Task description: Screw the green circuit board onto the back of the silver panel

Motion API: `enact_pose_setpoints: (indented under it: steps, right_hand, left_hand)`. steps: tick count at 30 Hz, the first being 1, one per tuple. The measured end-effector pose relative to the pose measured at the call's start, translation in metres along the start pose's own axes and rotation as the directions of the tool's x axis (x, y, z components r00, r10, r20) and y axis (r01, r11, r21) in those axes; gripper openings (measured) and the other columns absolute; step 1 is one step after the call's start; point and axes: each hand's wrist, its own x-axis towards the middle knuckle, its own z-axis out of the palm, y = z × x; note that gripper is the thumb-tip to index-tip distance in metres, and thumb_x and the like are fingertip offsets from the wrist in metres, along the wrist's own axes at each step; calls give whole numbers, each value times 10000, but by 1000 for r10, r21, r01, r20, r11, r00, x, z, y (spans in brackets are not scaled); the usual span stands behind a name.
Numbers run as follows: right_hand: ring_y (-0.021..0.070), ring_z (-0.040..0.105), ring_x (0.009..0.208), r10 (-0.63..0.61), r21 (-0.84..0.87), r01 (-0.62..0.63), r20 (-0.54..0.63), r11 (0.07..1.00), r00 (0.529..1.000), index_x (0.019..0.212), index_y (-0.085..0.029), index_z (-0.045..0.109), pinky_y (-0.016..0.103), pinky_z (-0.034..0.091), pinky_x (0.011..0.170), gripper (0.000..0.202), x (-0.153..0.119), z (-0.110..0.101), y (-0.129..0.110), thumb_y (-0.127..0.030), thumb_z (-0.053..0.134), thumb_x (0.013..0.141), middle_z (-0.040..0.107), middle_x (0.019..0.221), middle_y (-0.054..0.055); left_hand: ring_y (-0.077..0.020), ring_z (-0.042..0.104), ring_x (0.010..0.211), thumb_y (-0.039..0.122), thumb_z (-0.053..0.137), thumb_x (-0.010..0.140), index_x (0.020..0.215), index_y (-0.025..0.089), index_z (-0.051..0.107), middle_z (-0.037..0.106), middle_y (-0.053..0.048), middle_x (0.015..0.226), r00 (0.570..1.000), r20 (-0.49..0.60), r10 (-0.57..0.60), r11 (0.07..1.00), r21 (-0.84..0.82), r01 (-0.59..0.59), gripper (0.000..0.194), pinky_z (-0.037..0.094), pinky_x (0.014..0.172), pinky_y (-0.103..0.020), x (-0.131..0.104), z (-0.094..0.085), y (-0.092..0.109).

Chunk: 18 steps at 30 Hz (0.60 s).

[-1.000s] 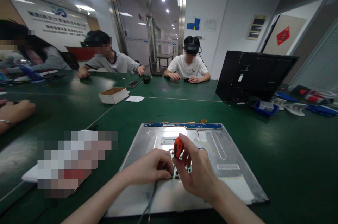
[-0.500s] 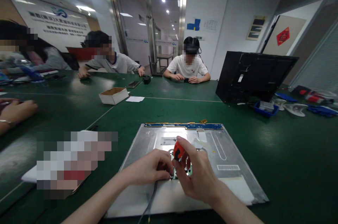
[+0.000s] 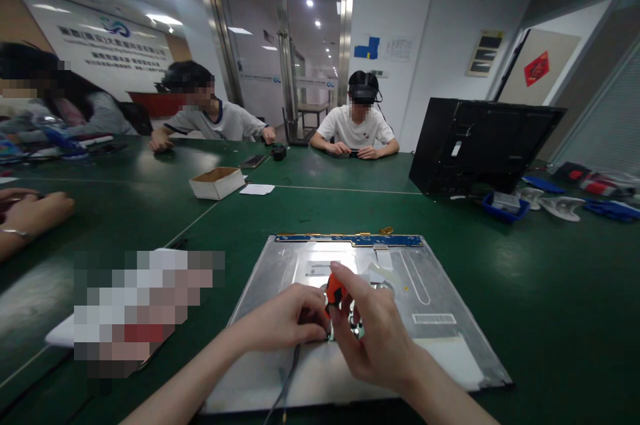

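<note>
A flat silver panel (image 3: 435,291) lies on the green table in front of me, with a blue circuit strip (image 3: 390,239) along its far edge. My right hand (image 3: 373,325) holds an orange and black screwdriver handle (image 3: 334,291) upright over the panel's middle. Beside it my left hand (image 3: 293,318) is closed, fingertips low against a small part I cannot make out. Dark cables (image 3: 287,381) run from under my left hand to the panel's near edge. A green board, mostly hidden by my hands, shows between them.
A black monitor casing (image 3: 485,145) stands at the right, near a blue tray (image 3: 505,206). An open white box (image 3: 217,183) and papers (image 3: 257,189) lie farther back. Other people sit across and to the left; one person's hand (image 3: 45,211) rests at the left edge.
The screwdriver handle has turned slightly in my right hand, whose fingers have shifted a little. My left hand stays in nearly the same place.
</note>
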Motion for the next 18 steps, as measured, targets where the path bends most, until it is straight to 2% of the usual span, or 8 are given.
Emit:
enact_pose_setpoints:
  steps: [6,10,18]
  right_hand:
    - [144,566,559,1,-64,-4,-34,998,999,1450,-194,333,272,469,495,461,1,4,0,-195,420,998,688,918,61]
    - [144,544,534,0,-101,-6,-57,995,998,1410,-215,382,270,425,461,406,0,7,5,-251,456,1012,675,867,39]
    - [156,612,624,17,-3,-17,1,1000,1000,1499,-185,287,281,472,510,551,-2,3,3,-149,421,966,698,974,81]
  left_hand:
    - [-164,564,773,240,678,819,773,162,670,638,-16,858,998,-61,31,999,-8,-32,91,431,658,-263,0,3,1]
    - [-156,554,747,261,676,830,745,162,654,621,-5,814,998,-44,42,999,9,-41,132,425,654,-260,0,3,-1]
    - [-160,548,751,224,672,811,748,170,676,630,-8,825,998,-52,28,1000,13,-28,83,423,658,-262,0,3,1]
